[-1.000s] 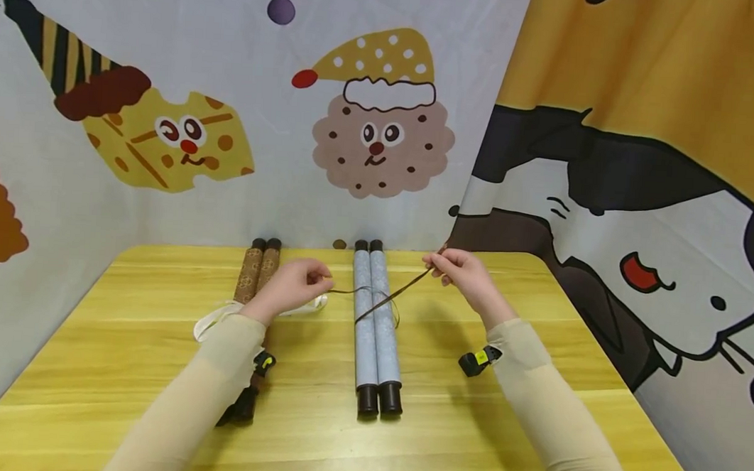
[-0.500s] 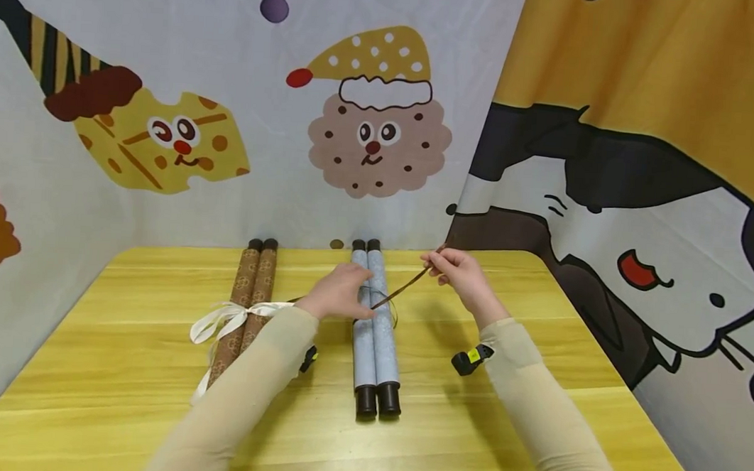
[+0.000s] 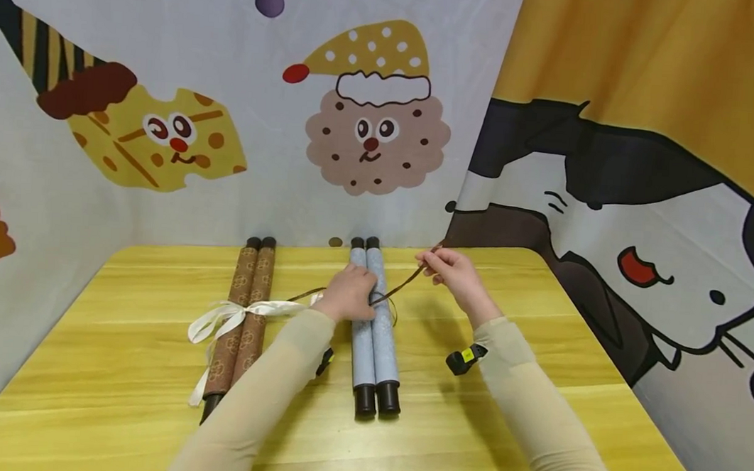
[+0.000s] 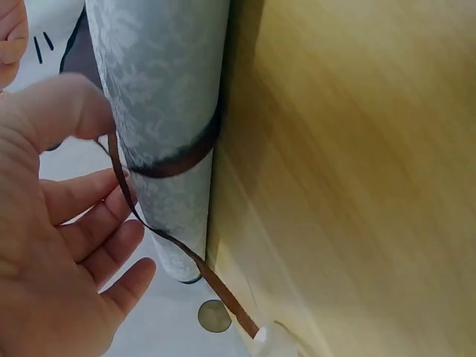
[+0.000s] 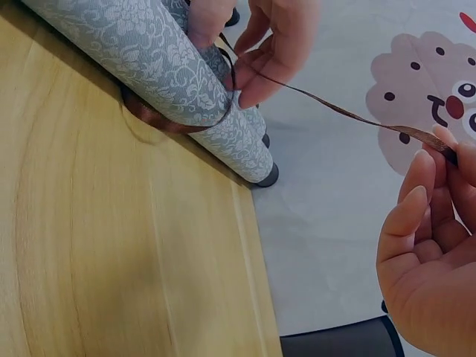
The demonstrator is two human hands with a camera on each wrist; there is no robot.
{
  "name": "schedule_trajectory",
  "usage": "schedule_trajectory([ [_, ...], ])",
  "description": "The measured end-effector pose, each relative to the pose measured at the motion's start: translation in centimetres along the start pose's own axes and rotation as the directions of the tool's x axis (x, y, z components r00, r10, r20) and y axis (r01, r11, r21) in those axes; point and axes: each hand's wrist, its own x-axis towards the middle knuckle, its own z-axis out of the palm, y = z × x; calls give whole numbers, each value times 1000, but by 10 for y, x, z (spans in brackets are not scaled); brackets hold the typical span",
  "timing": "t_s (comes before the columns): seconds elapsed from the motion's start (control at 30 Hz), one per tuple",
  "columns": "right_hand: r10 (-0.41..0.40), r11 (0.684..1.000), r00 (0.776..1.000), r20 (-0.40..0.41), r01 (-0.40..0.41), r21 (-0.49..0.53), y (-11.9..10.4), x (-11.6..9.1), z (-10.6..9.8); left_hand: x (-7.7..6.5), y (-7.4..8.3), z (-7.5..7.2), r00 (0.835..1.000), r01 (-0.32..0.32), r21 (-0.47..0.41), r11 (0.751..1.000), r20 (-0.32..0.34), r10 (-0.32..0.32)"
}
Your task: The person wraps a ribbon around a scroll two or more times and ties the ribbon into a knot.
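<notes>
A pair of pale blue patterned scrolls (image 3: 363,341) with dark end knobs lies side by side on the table. A brown ribbon (image 5: 338,109) loops round them. My right hand (image 3: 454,274) pinches one end of it and holds it taut, up and right of the scrolls. My left hand (image 3: 350,293) is over the scrolls at the loop. In the left wrist view, its thumb and fingers (image 4: 111,230) stand apart around the ribbon, with the thumb tip close against the scroll. The ribbon's other end (image 4: 223,291) trails left across the table.
Left of the blue scrolls lie two brown patterned scrolls (image 3: 238,342), tied together with a white ribbon bow (image 3: 232,315). The wooden table (image 3: 443,438) meets a cartoon-printed cloth (image 3: 276,209) at its far edge.
My left hand has let go of its ribbon end, which now lies to the left, and has moved right onto the blue scrolls. The right hand still holds its end, nearly in place.
</notes>
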Motion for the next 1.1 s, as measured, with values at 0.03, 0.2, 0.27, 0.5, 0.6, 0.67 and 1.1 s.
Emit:
schedule_trajectory([
  [0.03,-2,1000,1000,2,2,1,-1,0,1,0,0,0,1000,3,-14,1000,-11,-3],
  [0.2,-30,1000,1000,2,30,9,-2,2,5,-4,-2,0,999,3,-93,996,-43,-7],
  [0.27,-38,999,999,-5,39,37,-2,3,6,-7,-4,-1,999,-2,-109,994,-41,-3],
  [0.5,-28,975,999,25,21,222,-3,4,10,-22,-10,-6,998,-41,-155,987,-50,33],
  [0.6,-19,955,999,36,8,297,-3,5,11,-29,-12,-10,996,-66,-196,978,-76,52],
  [0.67,-16,942,999,40,1,337,-3,5,11,-34,-12,-13,993,-89,-224,970,-94,69],
  [1.1,-12,899,997,76,-22,437,1,13,23,-35,-7,-40,976,-172,-285,943,-176,125],
])
